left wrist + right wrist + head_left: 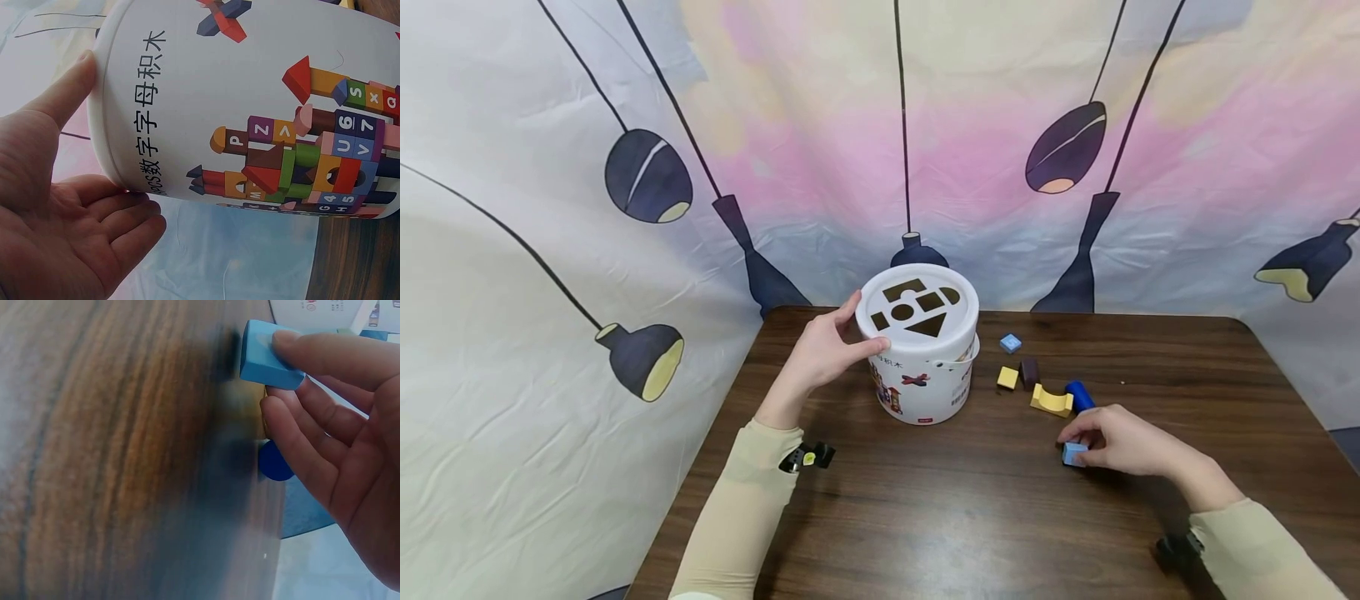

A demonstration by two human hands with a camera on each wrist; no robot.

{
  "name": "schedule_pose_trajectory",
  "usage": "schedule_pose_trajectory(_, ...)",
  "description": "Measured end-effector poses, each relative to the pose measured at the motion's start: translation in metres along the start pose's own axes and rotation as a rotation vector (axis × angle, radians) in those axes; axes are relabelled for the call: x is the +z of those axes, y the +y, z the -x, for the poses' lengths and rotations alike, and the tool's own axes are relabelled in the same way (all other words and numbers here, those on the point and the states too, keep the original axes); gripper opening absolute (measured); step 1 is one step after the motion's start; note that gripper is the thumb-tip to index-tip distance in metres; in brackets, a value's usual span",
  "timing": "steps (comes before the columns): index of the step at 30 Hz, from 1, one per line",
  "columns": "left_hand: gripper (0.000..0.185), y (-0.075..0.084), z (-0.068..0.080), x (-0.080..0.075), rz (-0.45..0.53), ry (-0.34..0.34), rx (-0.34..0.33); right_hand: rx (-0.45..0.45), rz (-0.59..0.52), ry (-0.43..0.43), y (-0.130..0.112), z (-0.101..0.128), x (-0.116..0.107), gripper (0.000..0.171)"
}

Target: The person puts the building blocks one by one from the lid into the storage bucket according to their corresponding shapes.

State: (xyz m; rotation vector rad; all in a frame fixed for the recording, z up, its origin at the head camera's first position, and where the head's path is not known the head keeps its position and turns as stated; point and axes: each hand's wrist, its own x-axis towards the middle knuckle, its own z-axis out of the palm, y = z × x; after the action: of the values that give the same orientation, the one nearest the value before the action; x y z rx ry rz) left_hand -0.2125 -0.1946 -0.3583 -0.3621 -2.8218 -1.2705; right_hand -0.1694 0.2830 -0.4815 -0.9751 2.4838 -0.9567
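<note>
Head view: left hand (827, 354) rests against the rim of the white bucket (925, 387), fingers mostly straight, thumb on the lid (919, 310) edge. Bucket stands upright at the table's (985, 517) far middle. Right hand (1123, 440) pinches a light blue block (1073, 453) low on the table, right of the bucket. Nearby: yellow arch block (1051, 402), dark blue cylinder (1080, 395), yellow cube (1007, 378), brown block (1029, 372), another light blue cube (1011, 342).

Left wrist view: left hand open, palm facing the bucket wall (250, 112), thumb tip touching the rim, fingertips just at the wall.

Right wrist view: fingers (325, 356) curl on the light blue block (267, 355), holding it against the tabletop; dark blue cylinder end (274, 461) just behind.
</note>
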Motion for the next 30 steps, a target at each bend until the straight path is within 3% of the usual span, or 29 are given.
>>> schedule_pose_trajectory(7, 0.101, 0.000, 0.000, 0.000, 0.003, -0.006, -0.003, -0.049, 0.047, 0.073, -0.015, -0.005, -0.018, 0.022)
schedule_pose_trajectory(13, 0.101, 0.001, 0.001, 0.000, 0.004, -0.007, -0.011, -0.124, 0.077, 0.159, -0.044, -0.017, -0.045, 0.022)
schedule_pose_trajectory(22, 0.101, 0.000, 0.002, 0.000, -0.003, -0.002, -0.010, -0.157, 0.078, 0.231, -0.088, -0.038, -0.084, 0.025)
schedule_pose_trajectory(30, 0.101, 0.001, 0.002, -0.001, -0.001, 0.000, 0.001, -0.261, 0.085, 0.269, -0.113, -0.062, -0.097, 0.028)
